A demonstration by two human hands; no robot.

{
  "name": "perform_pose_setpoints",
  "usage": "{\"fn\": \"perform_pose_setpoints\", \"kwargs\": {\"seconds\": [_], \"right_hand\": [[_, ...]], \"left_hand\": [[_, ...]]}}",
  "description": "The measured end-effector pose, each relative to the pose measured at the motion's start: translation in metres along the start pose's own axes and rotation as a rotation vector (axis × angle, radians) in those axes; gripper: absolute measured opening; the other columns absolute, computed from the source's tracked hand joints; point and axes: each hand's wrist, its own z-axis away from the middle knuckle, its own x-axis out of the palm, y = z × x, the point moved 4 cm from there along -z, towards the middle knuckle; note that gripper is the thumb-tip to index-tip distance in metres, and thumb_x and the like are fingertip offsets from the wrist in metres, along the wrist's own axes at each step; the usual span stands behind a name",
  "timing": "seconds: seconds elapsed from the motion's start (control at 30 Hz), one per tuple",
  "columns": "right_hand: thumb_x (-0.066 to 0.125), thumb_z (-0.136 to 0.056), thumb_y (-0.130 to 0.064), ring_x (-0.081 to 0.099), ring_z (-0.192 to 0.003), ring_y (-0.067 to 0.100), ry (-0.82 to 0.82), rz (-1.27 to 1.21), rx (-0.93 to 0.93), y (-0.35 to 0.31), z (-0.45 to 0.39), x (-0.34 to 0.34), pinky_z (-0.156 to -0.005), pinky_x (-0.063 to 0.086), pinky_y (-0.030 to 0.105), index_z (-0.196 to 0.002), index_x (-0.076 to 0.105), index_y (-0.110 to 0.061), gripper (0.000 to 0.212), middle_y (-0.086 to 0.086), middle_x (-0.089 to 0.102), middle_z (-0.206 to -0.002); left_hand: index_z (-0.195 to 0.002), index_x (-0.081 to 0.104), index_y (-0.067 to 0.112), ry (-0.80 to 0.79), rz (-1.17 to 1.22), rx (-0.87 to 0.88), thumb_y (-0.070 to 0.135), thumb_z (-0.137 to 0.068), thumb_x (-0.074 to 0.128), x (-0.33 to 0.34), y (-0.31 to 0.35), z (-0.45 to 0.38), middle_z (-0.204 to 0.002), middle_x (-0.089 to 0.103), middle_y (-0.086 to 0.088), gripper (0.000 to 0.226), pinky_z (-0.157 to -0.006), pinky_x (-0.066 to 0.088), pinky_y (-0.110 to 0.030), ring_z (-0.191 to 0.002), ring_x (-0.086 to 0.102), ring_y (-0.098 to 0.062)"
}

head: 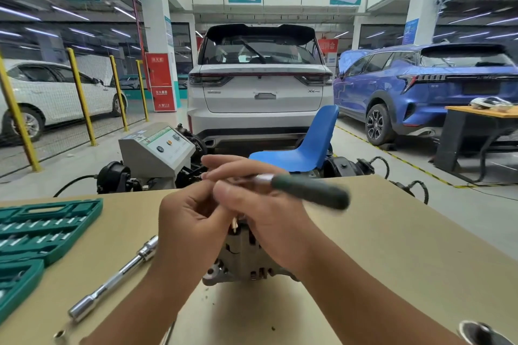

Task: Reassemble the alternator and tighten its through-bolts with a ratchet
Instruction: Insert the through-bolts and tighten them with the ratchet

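The grey alternator stands on the cardboard-covered bench, mostly hidden under both hands. My right hand holds a ratchet with a dark green handle that sticks out to the right and is blurred. My left hand is curled just left of it, fingertips meeting at the ratchet's head above the alternator. What the left fingers pinch is hidden.
A chrome extension bar with a socket lies left of the alternator. A green socket set case sits open at the left edge. A small socket lies near the front. A blue chair and a grey test stand stand behind the bench.
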Motion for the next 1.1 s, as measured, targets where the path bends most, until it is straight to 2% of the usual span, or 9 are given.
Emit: {"fn": "perform_pose_setpoints", "kwargs": {"seconds": [0.1, 0.17, 0.23, 0.37, 0.5, 0.6, 0.73, 0.87, 1.1], "right_hand": [[0.068, -0.095, -0.036, 0.065, -0.122, 0.029, -0.03, 0.019, -0.011, 0.0, 0.002, 0.005, -0.099, 0.054, 0.051, -0.109, 0.075, -0.009, 0.031, 0.008, 0.067, -0.131], [0.057, -0.096, -0.052, 0.069, -0.112, 0.031, 0.07, -0.262, 0.132, 0.0, -0.001, 0.002, -0.096, 0.056, 0.05, -0.102, 0.077, -0.014, 0.043, 0.015, 0.071, -0.121], [0.057, -0.095, -0.048, 0.071, -0.105, 0.034, 0.158, -0.48, 0.219, 0.005, -0.003, -0.002, -0.095, 0.058, 0.049, -0.096, 0.077, -0.009, 0.043, 0.02, 0.073, -0.112], [0.067, -0.095, -0.014, 0.067, -0.119, 0.028, 0.013, 0.064, -0.022, -0.006, 0.005, 0.001, -0.102, 0.054, 0.049, -0.104, 0.074, -0.001, 0.017, 0.01, 0.07, -0.125], [0.058, -0.099, -0.048, 0.067, -0.118, 0.025, -0.022, -0.122, 0.095, -0.007, 0.003, -0.001, -0.095, 0.057, 0.038, -0.121, 0.069, -0.006, 0.049, 0.012, 0.069, -0.128], [0.057, -0.095, -0.051, 0.07, -0.107, 0.032, 0.106, -0.415, 0.223, 0.004, -0.001, -0.007, -0.094, 0.058, 0.046, -0.12, 0.069, -0.005, 0.053, 0.022, 0.07, -0.118], [0.065, -0.098, -0.032, 0.068, -0.116, 0.03, -0.013, 0.061, 0.073, 0.002, 0.002, -0.002, -0.099, 0.054, 0.048, -0.118, 0.073, -0.016, 0.027, 0.013, 0.071, -0.123], [0.059, -0.094, -0.053, 0.069, -0.112, 0.029, 0.079, -0.256, 0.208, 0.001, -0.005, -0.003, -0.099, 0.052, 0.047, -0.118, 0.074, -0.018, 0.045, 0.016, 0.071, -0.124], [0.062, -0.1, -0.04, 0.063, -0.124, 0.031, -0.053, -0.095, 0.135, 0.001, -0.001, -0.004, -0.096, 0.054, 0.044, -0.132, 0.066, -0.017, 0.04, 0.014, 0.066, -0.133]], "left_hand": [[-0.084, 0.079, 0.038, 0.008, -0.005, 0.004, 0.012, -0.087, 0.077, -0.001, -0.001, 0.002, -0.064, 0.07, 0.005, 0.026, -0.049, 0.056, -0.031, -0.054, 0.062, -0.014], [-0.094, 0.082, 0.036, -0.025, 0.089, -0.06, 0.016, -0.084, 0.076, 0.001, -0.001, 0.001, -0.075, 0.077, -0.001, 0.023, -0.058, 0.063, -0.045, -0.063, 0.072, -0.026], [-0.098, 0.082, 0.039, -0.05, 0.092, -0.05, 0.016, -0.083, 0.075, 0.002, 0.001, 0.0, -0.081, 0.079, 0.001, 0.029, -0.063, 0.063, -0.035, -0.07, 0.075, -0.015], [-0.083, 0.078, 0.042, 0.016, -0.069, 0.038, 0.012, -0.087, 0.076, 0.001, 0.0, 0.001, -0.064, 0.07, 0.012, 0.03, -0.051, 0.048, -0.014, -0.055, 0.06, 0.001], [-0.084, 0.08, 0.031, 0.006, 0.022, -0.038, 0.041, -0.082, 0.078, -0.001, -0.008, 0.001, -0.063, 0.068, -0.005, 0.011, -0.049, 0.056, -0.035, -0.053, 0.06, -0.025], [-0.094, 0.081, 0.038, 0.003, 0.051, -0.047, 0.026, -0.079, 0.083, 0.001, -0.009, 0.001, -0.068, 0.073, -0.005, 0.019, -0.053, 0.057, -0.029, -0.057, 0.065, -0.016], [-0.09, 0.079, 0.032, 0.021, 0.021, 0.011, 0.032, -0.087, 0.077, 0.001, -0.004, 0.004, -0.071, 0.074, 0.002, 0.004, -0.054, 0.054, -0.024, -0.06, 0.067, -0.01], [-0.093, 0.081, 0.027, -0.036, 0.083, -0.086, 0.021, -0.086, 0.076, 0.001, -0.006, 0.001, -0.074, 0.075, -0.006, 0.011, -0.058, 0.058, -0.054, -0.066, 0.069, -0.035], [-0.088, 0.079, 0.028, 0.013, 0.007, -0.065, 0.037, -0.087, 0.077, 0.0, -0.003, 0.0, -0.07, 0.073, -0.005, 0.01, -0.058, 0.058, -0.053, -0.064, 0.068, -0.034]]}}
